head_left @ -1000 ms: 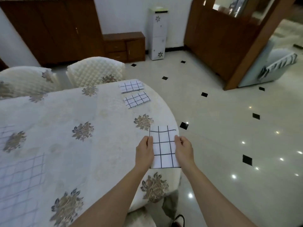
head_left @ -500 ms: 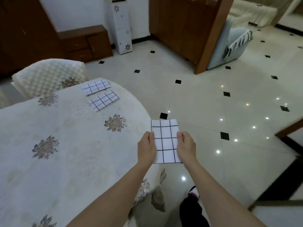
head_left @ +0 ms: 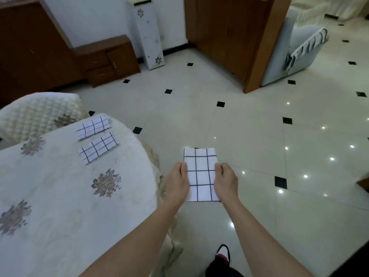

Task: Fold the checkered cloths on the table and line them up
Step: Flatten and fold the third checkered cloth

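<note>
A folded white cloth with a black grid (head_left: 201, 174) hangs in the air over the floor, just right of the table's edge. My left hand (head_left: 177, 182) grips its left side and my right hand (head_left: 225, 180) grips its right side. Two more folded checkered cloths lie side by side near the far right edge of the table (head_left: 60, 196): the farther cloth (head_left: 93, 126) and the nearer cloth (head_left: 98, 147).
The round table wears a cream cloth with brown flower prints. A quilted chair (head_left: 38, 114) stands behind it. Glossy tiled floor spreads to the right, with a wooden partition (head_left: 235, 37), a low cabinet (head_left: 107, 60) and a white dispenser (head_left: 147, 33) beyond.
The view has swung right and I have stepped away from the table. The held cloth, earlier over the table's rim, is now over the floor. Both hands keep their grip.
</note>
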Demonstrator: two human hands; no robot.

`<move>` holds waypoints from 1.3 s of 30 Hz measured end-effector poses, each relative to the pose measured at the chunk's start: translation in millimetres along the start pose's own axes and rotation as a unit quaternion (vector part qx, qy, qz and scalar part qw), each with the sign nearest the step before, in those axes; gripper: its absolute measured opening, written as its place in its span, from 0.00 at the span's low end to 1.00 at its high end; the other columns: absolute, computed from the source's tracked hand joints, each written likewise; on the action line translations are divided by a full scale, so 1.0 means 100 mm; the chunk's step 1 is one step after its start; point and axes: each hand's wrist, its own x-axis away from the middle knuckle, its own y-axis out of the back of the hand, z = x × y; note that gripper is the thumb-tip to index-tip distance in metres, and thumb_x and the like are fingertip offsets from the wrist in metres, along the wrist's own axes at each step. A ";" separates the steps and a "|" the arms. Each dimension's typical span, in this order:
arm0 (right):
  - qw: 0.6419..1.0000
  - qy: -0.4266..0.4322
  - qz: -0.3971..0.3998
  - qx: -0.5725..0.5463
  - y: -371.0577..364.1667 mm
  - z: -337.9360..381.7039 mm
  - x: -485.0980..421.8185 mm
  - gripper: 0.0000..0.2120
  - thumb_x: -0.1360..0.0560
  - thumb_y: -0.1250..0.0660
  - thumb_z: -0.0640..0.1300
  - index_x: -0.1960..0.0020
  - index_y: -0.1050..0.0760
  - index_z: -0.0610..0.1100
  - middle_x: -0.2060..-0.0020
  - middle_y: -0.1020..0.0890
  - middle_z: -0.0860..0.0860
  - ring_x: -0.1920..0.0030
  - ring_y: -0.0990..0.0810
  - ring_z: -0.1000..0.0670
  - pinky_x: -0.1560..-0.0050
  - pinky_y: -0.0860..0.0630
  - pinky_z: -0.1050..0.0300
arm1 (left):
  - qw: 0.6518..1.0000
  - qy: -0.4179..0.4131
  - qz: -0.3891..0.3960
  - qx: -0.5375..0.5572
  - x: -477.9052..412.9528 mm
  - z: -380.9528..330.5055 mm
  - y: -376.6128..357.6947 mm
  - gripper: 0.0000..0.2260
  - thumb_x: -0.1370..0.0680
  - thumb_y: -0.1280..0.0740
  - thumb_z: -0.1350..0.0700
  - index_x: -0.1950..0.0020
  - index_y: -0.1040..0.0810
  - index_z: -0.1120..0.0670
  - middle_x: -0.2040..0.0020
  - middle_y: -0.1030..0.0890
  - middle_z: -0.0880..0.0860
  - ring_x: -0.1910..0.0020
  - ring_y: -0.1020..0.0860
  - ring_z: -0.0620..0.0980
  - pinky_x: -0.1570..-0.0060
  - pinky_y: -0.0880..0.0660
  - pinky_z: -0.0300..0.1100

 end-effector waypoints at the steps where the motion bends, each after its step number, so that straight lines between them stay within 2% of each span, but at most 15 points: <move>1: 1.000 0.002 0.006 0.000 0.07 0.01 -0.16 0.14 0.16 0.43 0.48 0.57 0.28 0.43 0.67 0.25 0.52 0.64 0.28 0.53 0.66 0.35 0.63 | 1.000 0.003 -0.004 0.000 -0.08 -0.10 -0.10 0.16 0.15 0.45 0.52 0.62 0.33 0.52 0.67 0.29 0.47 0.67 0.32 0.44 0.67 0.35 0.36; 6: 0.999 0.015 0.034 0.018 0.25 0.08 -0.81 0.13 0.16 0.43 0.48 0.56 0.28 0.44 0.66 0.25 0.53 0.64 0.28 0.55 0.66 0.35 0.65 | 0.999 0.030 -0.034 0.016 -0.40 -0.41 -0.45 0.15 0.15 0.45 0.51 0.59 0.30 0.56 0.65 0.28 0.48 0.66 0.31 0.44 0.65 0.33 0.35; 9: 0.998 0.023 0.061 0.020 0.20 0.11 -1.06 0.14 0.16 0.43 0.48 0.56 0.27 0.42 0.66 0.24 0.52 0.63 0.27 0.52 0.66 0.34 0.61 | 0.997 0.040 -0.059 0.013 -0.58 -0.49 -0.50 0.15 0.15 0.45 0.52 0.61 0.32 0.53 0.66 0.29 0.47 0.67 0.32 0.43 0.66 0.34 0.35; 15: 0.991 0.051 0.116 0.031 -0.08 0.32 -1.41 0.15 0.16 0.44 0.48 0.56 0.27 0.42 0.65 0.24 0.50 0.65 0.27 0.53 0.67 0.34 0.61 | 0.992 0.073 -0.102 0.020 -0.93 -0.45 -0.43 0.15 0.15 0.45 0.52 0.61 0.33 0.52 0.66 0.30 0.46 0.67 0.32 0.44 0.66 0.35 0.38; 18: 0.986 0.063 0.148 0.042 -0.30 0.46 -1.58 0.14 0.16 0.44 0.48 0.57 0.29 0.43 0.66 0.25 0.51 0.65 0.28 0.54 0.68 0.35 0.63 | 0.988 0.083 -0.129 0.028 -1.13 -0.37 -0.35 0.15 0.15 0.45 0.52 0.62 0.34 0.51 0.67 0.31 0.47 0.67 0.33 0.45 0.64 0.35 0.43; 21: 0.980 0.078 0.174 0.055 -0.59 0.63 -1.76 0.14 0.16 0.44 0.48 0.56 0.28 0.43 0.66 0.24 0.51 0.66 0.29 0.56 0.69 0.37 0.65 | 0.981 0.099 -0.164 0.028 -1.41 -0.20 -0.22 0.16 0.15 0.45 0.50 0.61 0.32 0.53 0.66 0.30 0.48 0.66 0.31 0.47 0.61 0.30 0.50; 23: 0.976 0.088 0.187 0.062 -0.81 0.73 -1.89 0.14 0.16 0.44 0.48 0.55 0.27 0.42 0.65 0.24 0.51 0.66 0.28 0.56 0.68 0.35 0.65 | 0.977 0.116 -0.177 0.029 -1.62 -0.11 -0.13 0.16 0.15 0.45 0.49 0.60 0.32 0.54 0.65 0.29 0.48 0.65 0.30 0.48 0.59 0.29 0.51; 25: 0.972 0.103 0.197 0.071 -1.03 0.88 -2.07 0.15 0.16 0.44 0.48 0.55 0.27 0.41 0.66 0.24 0.51 0.66 0.29 0.55 0.68 0.35 0.66 | 0.974 0.125 -0.187 0.037 -1.86 -0.05 -0.02 0.15 0.15 0.45 0.50 0.60 0.32 0.53 0.65 0.29 0.49 0.65 0.30 0.47 0.59 0.30 0.46; 27: 0.967 0.124 0.207 0.081 -1.26 1.07 -2.23 0.14 0.16 0.44 0.47 0.56 0.28 0.41 0.66 0.25 0.52 0.66 0.29 0.56 0.69 0.35 0.69 | 0.971 0.129 -0.197 0.041 -2.10 -0.03 0.11 0.15 0.15 0.44 0.51 0.61 0.33 0.53 0.66 0.30 0.48 0.67 0.32 0.45 0.66 0.35 0.36; 30: 0.962 0.134 0.218 0.093 -1.60 1.33 -2.42 0.14 0.16 0.44 0.47 0.58 0.30 0.43 0.67 0.25 0.52 0.66 0.29 0.57 0.69 0.36 0.68 | 0.966 0.143 -0.209 0.047 -2.45 0.07 0.31 0.16 0.15 0.44 0.51 0.61 0.33 0.54 0.67 0.30 0.49 0.68 0.33 0.45 0.69 0.36 0.35; 34: 0.952 0.152 0.243 0.106 -2.06 1.66 -2.64 0.14 0.16 0.44 0.48 0.59 0.31 0.45 0.66 0.25 0.52 0.66 0.28 0.56 0.69 0.36 0.66 | 0.958 0.156 -0.232 0.066 -2.88 0.18 0.63 0.16 0.15 0.44 0.50 0.59 0.31 0.57 0.67 0.28 0.50 0.69 0.33 0.45 0.69 0.36 0.36; 39: 0.933 0.175 0.291 0.121 -2.63 1.94 -2.67 0.13 0.16 0.44 0.48 0.56 0.28 0.43 0.64 0.24 0.54 0.64 0.27 0.58 0.68 0.37 0.68 | 0.941 0.173 -0.283 0.069 -3.09 0.37 1.03 0.16 0.15 0.43 0.51 0.63 0.34 0.50 0.69 0.30 0.46 0.71 0.32 0.40 0.69 0.35 0.36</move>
